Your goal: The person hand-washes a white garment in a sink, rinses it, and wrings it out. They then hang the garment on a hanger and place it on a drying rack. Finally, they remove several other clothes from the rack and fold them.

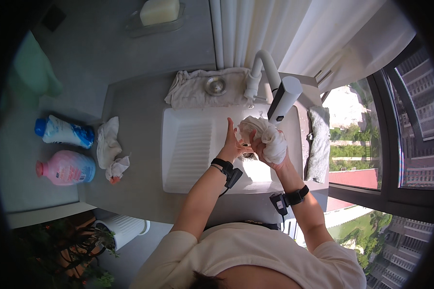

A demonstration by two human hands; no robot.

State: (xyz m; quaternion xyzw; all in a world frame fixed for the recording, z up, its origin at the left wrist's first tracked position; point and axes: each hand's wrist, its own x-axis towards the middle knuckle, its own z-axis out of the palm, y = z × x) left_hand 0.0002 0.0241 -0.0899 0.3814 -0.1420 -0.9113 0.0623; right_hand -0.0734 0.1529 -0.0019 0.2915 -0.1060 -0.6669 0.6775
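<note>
Over the sink, my right hand (271, 157) grips a bunched white cloth (263, 132), which bulges above the fingers. My left hand (233, 145) is just to the left with its thumb and fingers spread and nothing in the grasp. Its fingertips come close to my right hand; whether they touch is hard to tell. Below both hands lie the white sink basin (224, 180) and its metal drain (246, 156). The head of a white faucet (285, 99) hangs right above the cloth. Ribs of a built-in washboard (190, 148) fill the basin's left side.
Behind the basin, a metal strainer (215, 86) rests on a folded cloth (188, 88). A rolled towel (318, 144) lies along the right edge. Leftward are crumpled cloths (108, 141), a blue-white bottle (67, 132) and a pink bottle (67, 168). A window (354, 144) borders the right.
</note>
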